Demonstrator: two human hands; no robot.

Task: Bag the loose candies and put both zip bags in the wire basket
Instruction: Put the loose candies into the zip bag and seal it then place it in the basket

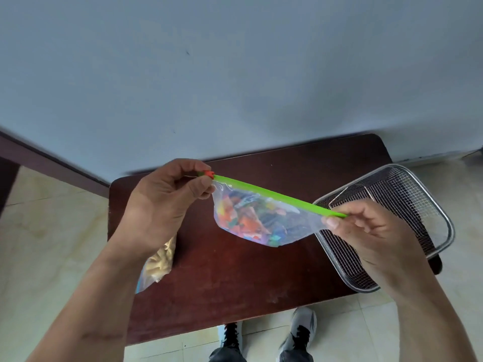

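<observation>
Both my hands hold the candy bag (261, 218) up over the counter (222, 278): my left hand (167, 199) pinches shut on the red slider (208, 174), my right hand (366, 228) on the far end of the green zip strip (277, 195). I judge sealing nearly done. Next comes the wire basket (407, 205), just beyond my right grip; the second bag (159, 259) lies below my left wrist.

Soft, even daylight was cast with faint shadows; the wall (235, 61) edge was smeared by motion blur; straight lines were bowed by wide-angle distortion.
</observation>
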